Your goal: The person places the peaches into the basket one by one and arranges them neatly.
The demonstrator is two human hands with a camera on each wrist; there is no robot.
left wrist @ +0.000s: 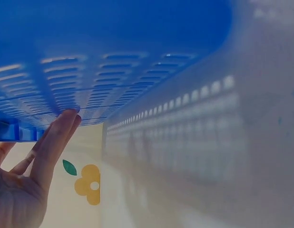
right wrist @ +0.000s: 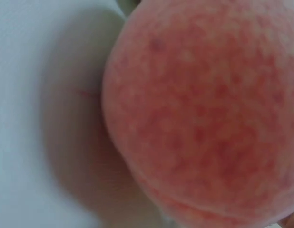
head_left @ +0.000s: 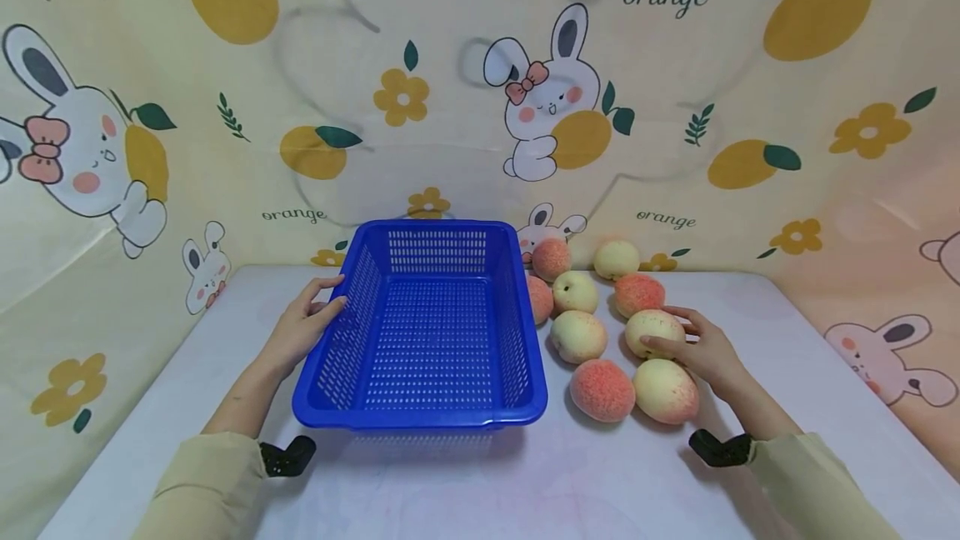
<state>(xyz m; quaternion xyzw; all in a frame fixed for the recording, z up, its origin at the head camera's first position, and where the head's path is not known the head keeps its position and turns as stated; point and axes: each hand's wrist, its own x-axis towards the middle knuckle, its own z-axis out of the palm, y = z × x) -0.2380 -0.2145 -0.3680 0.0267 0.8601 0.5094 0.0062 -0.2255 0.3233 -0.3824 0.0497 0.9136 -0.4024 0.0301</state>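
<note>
A blue plastic basket (head_left: 420, 417) with slotted walls stands on the table, its inside bare. My left hand (head_left: 300, 330) holds its left rim, the thumb over the edge; in the left wrist view, straight fingers (left wrist: 52, 147) lie against the outer wall. Right of the basket, my right hand (head_left: 705, 350) grips a pale yellow peach (head_left: 649, 325), thumb at its near side and fingers at its far side. A red peach (head_left: 640, 294) sits just behind it. In front is a yellow peach with a red blush (head_left: 666, 392), whose reddish side (right wrist: 204, 114) fills the right wrist view.
Several more peaches lie close to the basket's right side, among them a red one (head_left: 602, 391) in front and a pale one (head_left: 579, 337) behind it. Another pale peach (head_left: 617, 259) sits at the table's back edge. A patterned cloth (head_left: 450, 65) hangs behind the white table (head_left: 600, 490).
</note>
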